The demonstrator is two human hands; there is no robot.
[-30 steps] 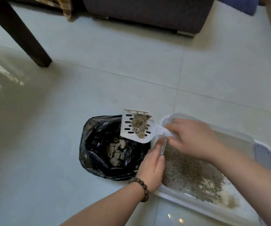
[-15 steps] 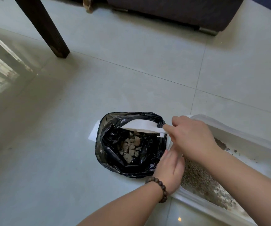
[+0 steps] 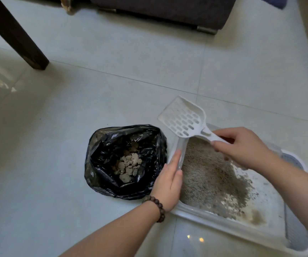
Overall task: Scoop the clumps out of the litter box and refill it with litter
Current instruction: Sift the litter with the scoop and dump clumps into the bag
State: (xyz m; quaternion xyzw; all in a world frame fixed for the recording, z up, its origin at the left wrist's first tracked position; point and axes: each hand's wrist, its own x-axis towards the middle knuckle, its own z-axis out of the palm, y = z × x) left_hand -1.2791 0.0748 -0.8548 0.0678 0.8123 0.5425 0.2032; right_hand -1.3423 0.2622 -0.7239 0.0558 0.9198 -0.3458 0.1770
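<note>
Scoop: one white slotted plastic litter scoop (image 3: 183, 118), empty, blade pointing up-left, handle running down-right.
Right hand (image 3: 242, 147): pinches the scoop handle above the litter box (image 3: 214, 222).
Left hand (image 3: 169, 182): fingers straight, pressing the box's left rim.
Bag: one crinkled black trash bag (image 3: 110, 145) beside the box, holding pale clumps (image 3: 129, 166).

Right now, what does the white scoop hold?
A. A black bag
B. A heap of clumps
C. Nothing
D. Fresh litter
C: the scoop, held by the right hand, shows bare slots; the clumps lie in the black bag.
</note>
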